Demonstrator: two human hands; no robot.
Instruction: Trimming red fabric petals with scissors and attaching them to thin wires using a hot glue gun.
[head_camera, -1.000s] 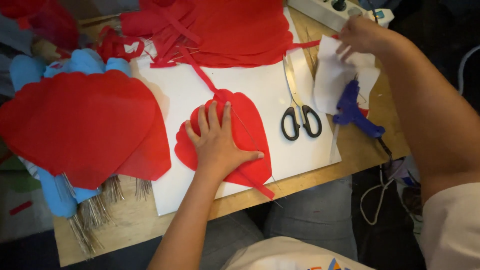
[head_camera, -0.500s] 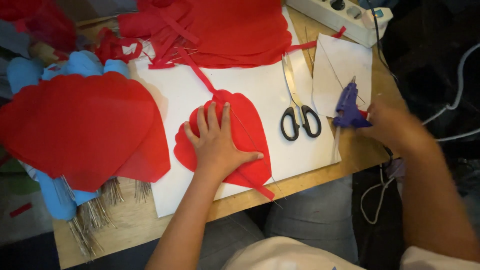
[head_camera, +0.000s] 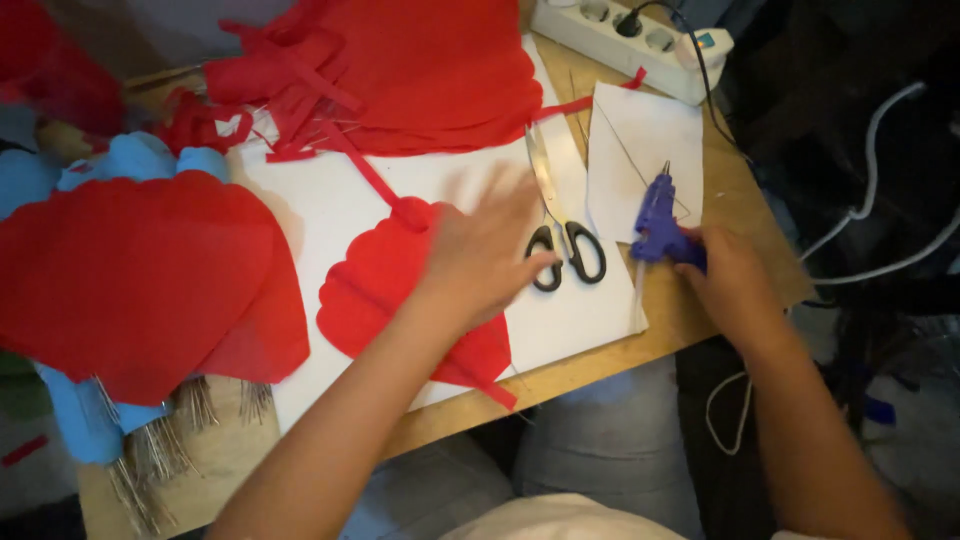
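The right hand (head_camera: 735, 280) is closed around the grip of a purple glue gun (head_camera: 660, 222) at the right side of the wooden worktop (head_camera: 700, 310). The nozzle of the glue gun points to the far side and stands over a small white paper sheet (head_camera: 645, 150). The left hand (head_camera: 480, 255) is open with the fingers spread, and it holds nothing; it is blurred. It lies over the right edge of a red scalloped fabric piece (head_camera: 385, 290), and its fingertips are just beside the black handles of the scissors (head_camera: 560, 215). The fabric piece and the scissors both lie on a large white board (head_camera: 330, 205) in the middle of the worktop. At the far side of the board there is a heap of red fabric and strips (head_camera: 400, 70). On the left lies a big red fabric shape (head_camera: 140, 280) over some blue pieces (head_camera: 130, 160). A white power strip (head_camera: 630, 35) lies at the far right corner, with a dark cable plugged in.
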